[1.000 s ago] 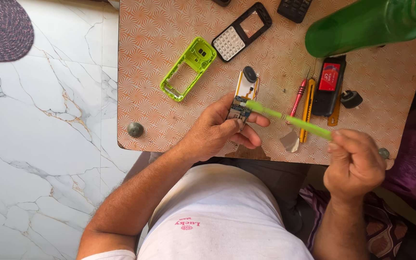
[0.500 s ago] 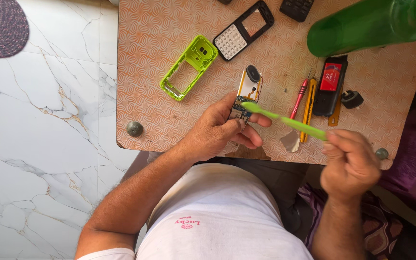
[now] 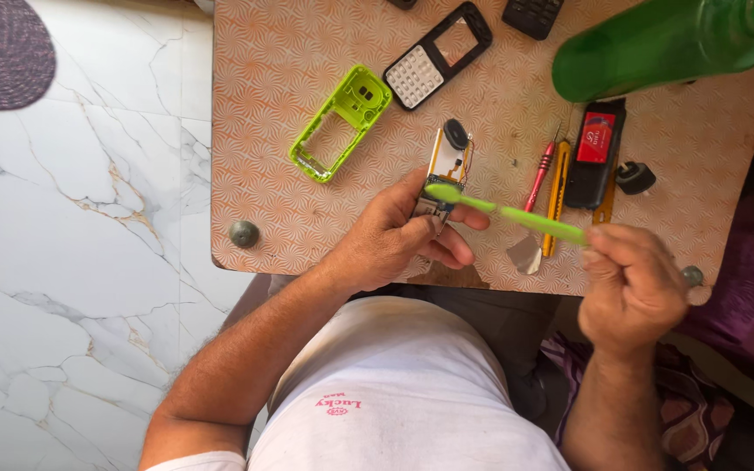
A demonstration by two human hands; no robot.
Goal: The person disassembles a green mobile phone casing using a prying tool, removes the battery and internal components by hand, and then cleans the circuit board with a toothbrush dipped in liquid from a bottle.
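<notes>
1. The left hand (image 3: 394,235) is curled shut around a phone circuit board (image 3: 447,166). The bottom end of the board is in the fingers, and the top end sticks out over the table (image 3: 307,218).
2. The right hand (image 3: 630,288) is closed around the end of a green brush (image 3: 503,209). It holds the handle with the fingers pinched tight.
3. The head of the brush rests on the board, close to the left thumb.
4. A light green phone frame (image 3: 339,122) lies flat on the table, near the left hand but not touching it.
5. A black phone front with white keys (image 3: 438,57) lies farther up the table.
6. A red screwdriver (image 3: 538,179) and a yellow tool (image 3: 555,196) lie side by side under the brush handle.
7. A black battery with a red label (image 3: 595,153) lies just beside the yellow tool.
8. A big green bottle (image 3: 665,44), blurry, shows at the top right.
</notes>
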